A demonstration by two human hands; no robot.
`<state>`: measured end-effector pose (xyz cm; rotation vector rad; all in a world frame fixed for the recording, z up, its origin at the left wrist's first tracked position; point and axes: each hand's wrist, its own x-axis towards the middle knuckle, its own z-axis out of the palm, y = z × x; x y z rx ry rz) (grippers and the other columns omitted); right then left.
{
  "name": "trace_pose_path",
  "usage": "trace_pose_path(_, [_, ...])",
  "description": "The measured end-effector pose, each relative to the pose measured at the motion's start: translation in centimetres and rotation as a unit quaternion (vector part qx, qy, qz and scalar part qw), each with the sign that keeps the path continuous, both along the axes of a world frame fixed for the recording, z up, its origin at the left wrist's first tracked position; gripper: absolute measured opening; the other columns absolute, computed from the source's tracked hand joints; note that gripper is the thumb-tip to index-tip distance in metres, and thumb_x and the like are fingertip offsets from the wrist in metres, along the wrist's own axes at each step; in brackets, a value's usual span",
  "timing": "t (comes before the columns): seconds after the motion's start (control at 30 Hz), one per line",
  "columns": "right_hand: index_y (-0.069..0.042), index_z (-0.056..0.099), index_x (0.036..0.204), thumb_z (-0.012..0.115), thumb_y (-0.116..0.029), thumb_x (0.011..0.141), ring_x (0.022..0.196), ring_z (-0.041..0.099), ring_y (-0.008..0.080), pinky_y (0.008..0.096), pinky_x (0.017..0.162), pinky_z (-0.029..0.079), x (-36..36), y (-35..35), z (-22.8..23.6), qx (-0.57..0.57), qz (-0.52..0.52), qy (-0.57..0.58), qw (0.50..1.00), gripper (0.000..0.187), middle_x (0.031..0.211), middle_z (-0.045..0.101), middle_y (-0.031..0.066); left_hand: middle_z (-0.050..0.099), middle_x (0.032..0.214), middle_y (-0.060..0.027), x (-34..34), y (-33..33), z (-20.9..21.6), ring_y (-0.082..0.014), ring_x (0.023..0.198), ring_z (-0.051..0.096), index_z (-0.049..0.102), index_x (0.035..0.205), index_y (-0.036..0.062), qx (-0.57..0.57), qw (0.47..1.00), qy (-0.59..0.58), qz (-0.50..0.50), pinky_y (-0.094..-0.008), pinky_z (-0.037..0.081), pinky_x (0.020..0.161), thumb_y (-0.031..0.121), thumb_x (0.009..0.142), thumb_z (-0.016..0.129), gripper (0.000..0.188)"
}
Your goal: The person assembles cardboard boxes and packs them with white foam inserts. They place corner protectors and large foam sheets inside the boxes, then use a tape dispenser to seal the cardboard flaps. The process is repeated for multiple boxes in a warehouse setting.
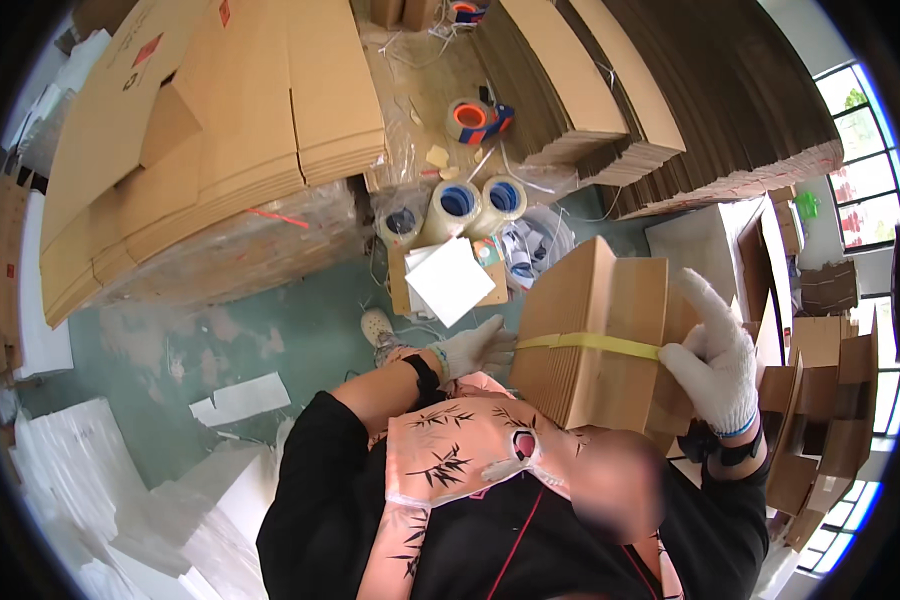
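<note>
A yellow strap (605,343) crosses the carton bundle (610,370), seemingly binding it. The right hand (716,372) spreads wide at its right, perhaps steadying it; the left hand (472,348) is straight-fingered at its left, any pinch unclear.

Daylight shows through dark-framed windows (863,165); the green floor (310,295) looks patchy.

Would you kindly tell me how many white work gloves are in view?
2: one on the left hand, left of the cardboard stack; one on the right hand, at its right side. Others may be hidden.
</note>
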<state>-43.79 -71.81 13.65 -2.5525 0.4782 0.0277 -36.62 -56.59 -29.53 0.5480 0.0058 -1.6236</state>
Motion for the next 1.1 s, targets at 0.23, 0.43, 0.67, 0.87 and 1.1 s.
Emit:
trace_pose_path(0.23, [-0.001, 0.05, 0.141, 0.08, -0.014, 0.073, 0.056, 0.064, 0.0259, 0.0335, 0.055, 0.049, 12.5, 2.9, 4.6, -0.09, 0.198, 0.023, 0.976, 0.075, 0.06, 0.063, 0.0086, 0.039, 0.152, -0.0084, 9.8, -1.5, -1.8, -0.023, 0.135, 0.043, 0.027, 0.154, 0.0099, -0.117, 0.992, 0.045, 0.03, -0.045, 0.038, 0.109, 0.068, 0.096, 0.042, 0.083])
trace_pose_path(0.43, [-0.006, 0.051, 0.142, 0.078, -0.018, 0.076, 0.058, 0.065, 0.0254, 0.0328, 0.056, 0.049, 27.6, 5.5, 8.0, -0.123, 0.224, 0.05, 0.966, 0.072, 0.061, 0.063, 0.0092, 0.036, 0.154, -0.0083, 22.7, 2.0, 4.7, -0.025, 0.143, 0.034, 0.028, 0.154, 0.0157, -0.18, 0.951, 0.236, 0.086, -0.0518, 0.031, 0.116, 0.072, 0.093, 0.04, 0.084])
trace_pose_path(0.67, [-0.006, 0.053, 0.14, 0.074, -0.03, 0.081, 0.064, 0.065, 0.0272, 0.0359, 0.062, 0.051, 44.7, 5.1, 9.6, -0.211, 0.255, 0.007, 0.944, 0.067, 0.073, 0.065, 0.0151, 0.03, 0.159, -0.0136, 37.7, 3.2, 11.1, -0.034, 0.144, 0.034, 0.025, 0.156, 0.0166, -0.178, 0.918, 0.324, 0.142, -0.0517, 0.029, 0.118, 0.088, 0.082, 0.032, 0.103])
trace_pose_path(0.87, [-0.014, 0.05, 0.145, 0.035, -0.064, 0.097, 0.122, 0.057, 0.0395, 0.0447, 0.106, 0.04, 61.0, 3.1, 7.0, -0.269, 0.267, 0.188, 0.906, 0.071, 0.132, 0.06, 0.0235, 0.032, 0.157, -0.016, 40.1, 4.0, 13.3, -0.0401, 0.141, 0.035, 0.027, 0.155, 0.0174, -0.13, 0.901, 0.38, 0.164, -0.0672, 0.037, 0.105, 0.091, 0.08, 0.029, 0.105])
trace_pose_path(1.1, [-0.016, 0.058, 0.139, 0.04, -0.068, 0.092, 0.124, 0.057, 0.0343, 0.0393, 0.105, 0.042, 72.7, 1.1, -4.4, -0.241, 0.261, 0.226, 0.907, 0.073, 0.137, 0.06, 0.0149, 0.033, 0.156, -0.0197, 39.9, 3.5, 13.9, -0.0429, 0.14, 0.036, 0.03, 0.153, 0.0123, -0.149, 0.848, 0.474, 0.185, -0.0678, 0.04, 0.103, 0.086, 0.084, 0.033, 0.101])
